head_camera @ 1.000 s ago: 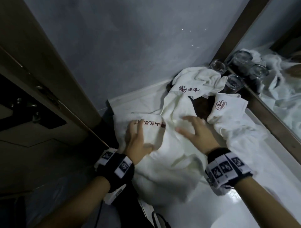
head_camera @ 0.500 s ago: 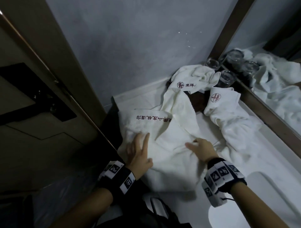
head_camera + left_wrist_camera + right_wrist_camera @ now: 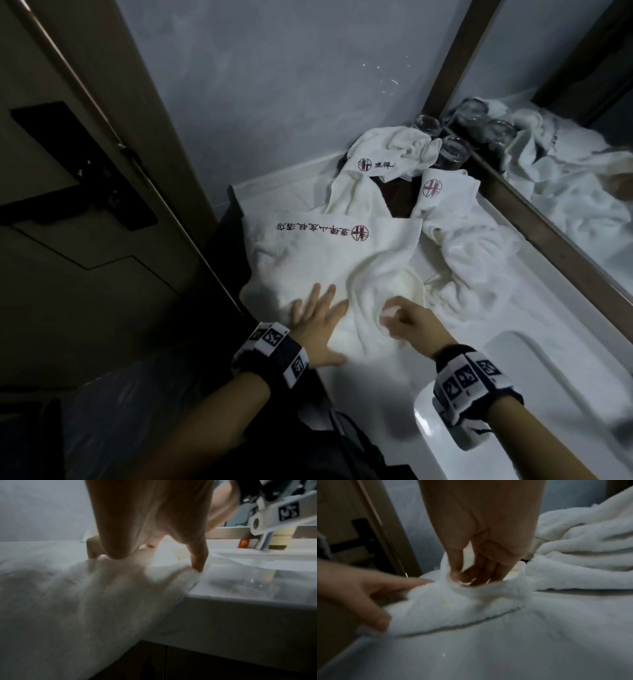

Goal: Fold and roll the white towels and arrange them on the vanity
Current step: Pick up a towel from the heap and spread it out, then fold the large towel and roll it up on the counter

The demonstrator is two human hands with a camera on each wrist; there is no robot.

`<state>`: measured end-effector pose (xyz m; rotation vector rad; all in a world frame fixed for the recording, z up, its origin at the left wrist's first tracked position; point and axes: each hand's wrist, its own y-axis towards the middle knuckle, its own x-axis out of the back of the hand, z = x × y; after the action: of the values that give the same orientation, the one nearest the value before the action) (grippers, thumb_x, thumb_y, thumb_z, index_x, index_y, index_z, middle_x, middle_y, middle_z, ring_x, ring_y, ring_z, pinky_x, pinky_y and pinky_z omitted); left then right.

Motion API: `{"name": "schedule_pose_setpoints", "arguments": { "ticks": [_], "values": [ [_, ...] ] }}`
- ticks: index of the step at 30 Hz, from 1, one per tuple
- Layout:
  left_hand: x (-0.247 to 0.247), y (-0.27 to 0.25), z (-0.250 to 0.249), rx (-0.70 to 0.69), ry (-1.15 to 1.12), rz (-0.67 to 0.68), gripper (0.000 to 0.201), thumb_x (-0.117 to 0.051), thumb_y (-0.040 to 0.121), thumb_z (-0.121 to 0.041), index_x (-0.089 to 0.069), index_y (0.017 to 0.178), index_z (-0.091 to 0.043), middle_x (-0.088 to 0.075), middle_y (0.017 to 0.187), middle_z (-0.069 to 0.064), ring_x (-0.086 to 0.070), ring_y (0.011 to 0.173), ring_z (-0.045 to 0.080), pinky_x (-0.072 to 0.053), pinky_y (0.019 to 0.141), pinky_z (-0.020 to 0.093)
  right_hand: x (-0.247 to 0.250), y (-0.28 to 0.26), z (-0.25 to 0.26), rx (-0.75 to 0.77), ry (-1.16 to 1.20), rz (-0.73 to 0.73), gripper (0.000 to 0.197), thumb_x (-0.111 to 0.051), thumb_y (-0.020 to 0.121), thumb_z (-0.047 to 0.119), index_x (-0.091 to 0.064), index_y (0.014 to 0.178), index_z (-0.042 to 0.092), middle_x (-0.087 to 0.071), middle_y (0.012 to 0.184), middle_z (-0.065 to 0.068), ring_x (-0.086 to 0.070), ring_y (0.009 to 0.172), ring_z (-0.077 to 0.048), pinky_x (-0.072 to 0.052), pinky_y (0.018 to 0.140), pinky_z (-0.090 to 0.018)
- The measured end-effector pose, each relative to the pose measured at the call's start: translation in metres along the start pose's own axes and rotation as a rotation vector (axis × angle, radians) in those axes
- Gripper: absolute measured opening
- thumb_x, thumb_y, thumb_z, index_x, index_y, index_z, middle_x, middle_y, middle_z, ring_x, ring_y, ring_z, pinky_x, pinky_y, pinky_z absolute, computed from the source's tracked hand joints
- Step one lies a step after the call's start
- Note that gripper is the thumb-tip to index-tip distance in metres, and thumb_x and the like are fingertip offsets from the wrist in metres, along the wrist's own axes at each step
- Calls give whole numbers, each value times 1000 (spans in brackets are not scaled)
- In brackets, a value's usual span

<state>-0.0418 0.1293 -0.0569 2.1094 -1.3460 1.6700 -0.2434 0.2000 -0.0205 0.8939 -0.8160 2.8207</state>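
Left hand (image 3: 317, 330) flat with fingers spread, pressing the white terry towel with red lettering (image 3: 329, 263) at the white vanity counter's (image 3: 534, 301) front-left corner; right hand (image 3: 412, 323) pinching a bunched fold; advisable: tug wrinkles out, keeping edges aligned.

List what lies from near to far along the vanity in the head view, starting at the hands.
Left hand and right hand → towel with the long red lettering → small logo towel → drinking glasses in the corner by the mirror.
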Motion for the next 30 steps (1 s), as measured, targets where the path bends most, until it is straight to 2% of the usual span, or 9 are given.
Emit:
{"name": "schedule_pose_setpoints", "arguments": {
  "ticks": [4, 6, 9, 13, 15, 18, 20, 22, 30],
  "values": [
    [-7, -1, 6, 6, -22, -58, 97, -67, 70, -53, -10, 145, -30, 13, 156, -7, 21, 142, 16, 3, 113, 46, 7, -12, -16, -22, -91, -72, 25, -40, 90, 6, -42, 67, 15, -47, 62, 5, -43, 60, -9, -35, 53, -14],
    [-10, -1, 9, 3, -17, -60, 96, -65, 72, -55, -9, 146, -30, 14, 156, -8, 21, 141, 14, 5, 113, 44, 9, -14, -18, -115, 73, -48, 20, -36, 97, 27, -54, 91, 25, -56, 91, 10, -52, 85, -10, -39, 68, -16],
    [-8, 1, 14, -29, -32, -34, 98, -65, 70, -57, -9, 146, -31, 15, 156, -10, 22, 141, 13, 4, 113, 42, 10, -15, -21, -233, 246, -114, 59, -25, 91, 62, -42, 135, 27, -42, 120, 13, -45, 120, -13, -28, 97, -21],
    [1, -1, 27, -86, -67, -27, 90, -66, 71, -53, -16, 144, -38, 7, 155, -18, 13, 142, 6, -4, 111, 34, 20, -18, -26, -280, -109, -69, 41, -63, 77, 56, -65, 93, 18, -66, 86, 9, -60, 78, -10, -46, 61, -23],
    [10, -3, 34, -125, -184, -37, 79, -68, 75, -45, -27, 142, -34, -5, 155, -18, 2, 142, 4, -7, 110, 28, 24, -18, -28, -329, -452, -36, 33, -63, 79, 48, -62, 85, 16, -65, 82, 1, -60, 79, -17, -43, 64, -27],
    [29, -3, 46, -132, -562, -180, 55, -70, 80, -14, -48, 130, -6, -37, 145, 9, -31, 136, 19, -20, 109, 18, 27, -14, -14, -333, -584, -156, 27, -62, 81, 42, -56, 86, 16, -61, 84, -2, -55, 76, -20, -38, 64, -27],
    [42, -2, 61, -59, -630, -358, 41, -65, 80, 1, -53, 119, 4, -45, 129, 20, -43, 123, 26, -32, 102, 15, 26, -7, 2, -259, -578, -312, 24, -62, 84, 34, -55, 93, 11, -62, 90, -7, -54, 77, -24, -39, 65, -28],
    [52, 3, 76, 35, -590, -477, 36, -63, 80, 5, -55, 115, 6, -45, 123, 23, -45, 118, 30, -40, 102, 31, 23, 7, 23, -109, -571, -413, 23, -62, 86, 24, -53, 99, 7, -61, 101, -12, -58, 89, -29, -43, 69, -32],
    [77, 28, 108, 299, -542, -408, 68, -71, 78, -18, -35, 134, -5, -26, 138, 17, -27, 126, 33, -27, 109, 35, -27, 87, 115, 222, -214, -150, 54, -65, 86, 24, -43, 132, 6, -50, 128, -14, -51, 114, -26, -38, 97, -33]
  ]
}}
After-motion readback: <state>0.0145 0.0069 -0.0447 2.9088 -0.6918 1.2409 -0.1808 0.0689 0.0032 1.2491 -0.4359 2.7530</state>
